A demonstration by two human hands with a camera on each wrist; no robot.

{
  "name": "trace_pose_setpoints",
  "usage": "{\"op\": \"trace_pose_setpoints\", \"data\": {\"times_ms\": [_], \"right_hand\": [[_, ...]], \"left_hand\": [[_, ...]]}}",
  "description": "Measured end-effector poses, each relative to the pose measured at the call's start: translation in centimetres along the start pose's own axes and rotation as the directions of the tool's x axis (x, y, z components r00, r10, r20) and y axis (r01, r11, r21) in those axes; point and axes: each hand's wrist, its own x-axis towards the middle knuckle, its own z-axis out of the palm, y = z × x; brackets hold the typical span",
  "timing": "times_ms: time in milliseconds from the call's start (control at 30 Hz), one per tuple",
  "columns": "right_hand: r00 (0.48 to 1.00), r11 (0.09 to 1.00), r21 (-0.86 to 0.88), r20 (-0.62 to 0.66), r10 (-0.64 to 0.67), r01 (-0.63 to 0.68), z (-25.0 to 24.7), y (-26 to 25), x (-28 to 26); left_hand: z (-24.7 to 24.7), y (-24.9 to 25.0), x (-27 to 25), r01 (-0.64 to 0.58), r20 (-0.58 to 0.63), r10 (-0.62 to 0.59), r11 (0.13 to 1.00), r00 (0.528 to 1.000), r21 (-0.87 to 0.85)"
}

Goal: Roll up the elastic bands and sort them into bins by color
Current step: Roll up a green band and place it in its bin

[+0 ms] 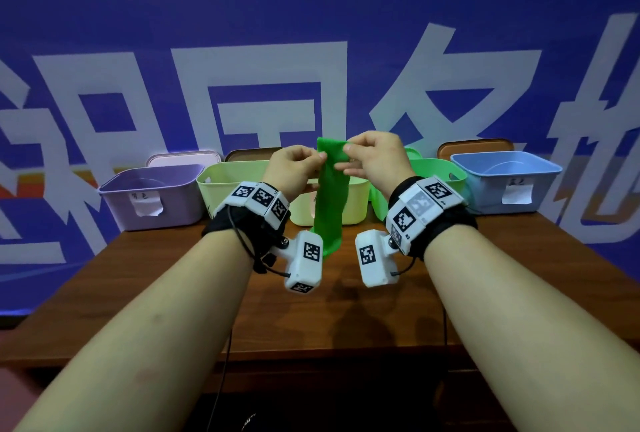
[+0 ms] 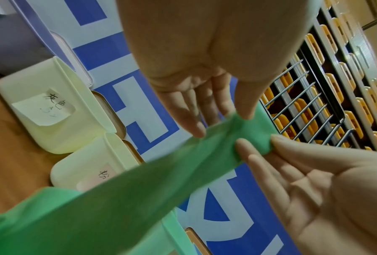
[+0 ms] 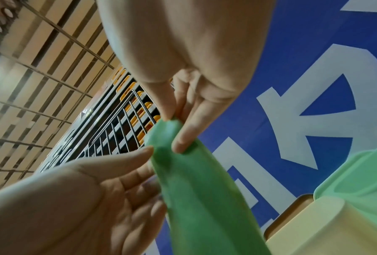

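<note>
— Two hands up; what have they got?
— The left hand [image 1: 294, 163] and right hand [image 1: 372, 158] each pinch the top edge of the green band [image 1: 330, 196] between thumb and fingertips.
— And the band itself?
— It hangs straight down between the wrists, above the table [image 1: 346, 310], in front of the yellow bin [image 1: 221, 182].

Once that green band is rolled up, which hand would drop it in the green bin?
Probably the right hand: the green bin sits just behind it, while the left hand is farther away. Both pinch the green band.

Five bins [image 1: 152, 185], one green band [image 1: 330, 189], two hands [image 1: 294, 161]
</note>
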Motion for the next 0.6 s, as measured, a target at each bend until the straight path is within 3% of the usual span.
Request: {"op": "trace_pose_setpoints", "data": {"times_ms": [100, 233, 367, 467, 600], "right_hand": [[0.998, 0.981, 0.186, -0.015, 0.066, -0.062, -0.1, 0.2, 0.4], [0.988, 0.907, 0.393, 0.089, 0.127, -0.152, 0.6, 0.1, 0.5], [0.985, 0.817, 0.551, 0.108, 0.131, -0.170, 0.8, 0.2, 0.9], [0.987, 0.778, 0.607, 0.108, 0.122, -0.163, 0.8, 0.4, 1.3], [0.993, 0.811, 0.575, 0.012, 0.121, -0.106, 0.5, 1.2, 2.0]], "left_hand": [[0.0, -1.2, 0.4, 0.052, -0.013, -0.052, 0.998, 0.999, 0.042], [0.5, -3.0, 0.0, 0.183, 0.082, -0.189, 0.980, 0.979, 0.075], [1.5, -4.6, -0.7, 0.222, 0.174, -0.228, 0.974, 0.958, 0.055], [1.8, -6.2, -0.7, 0.215, 0.164, -0.244, 0.960, 0.956, 0.180], [1.1, -8.4, -0.3, 0.263, 0.089, -0.289, 0.937, 0.953, 0.231]]}}
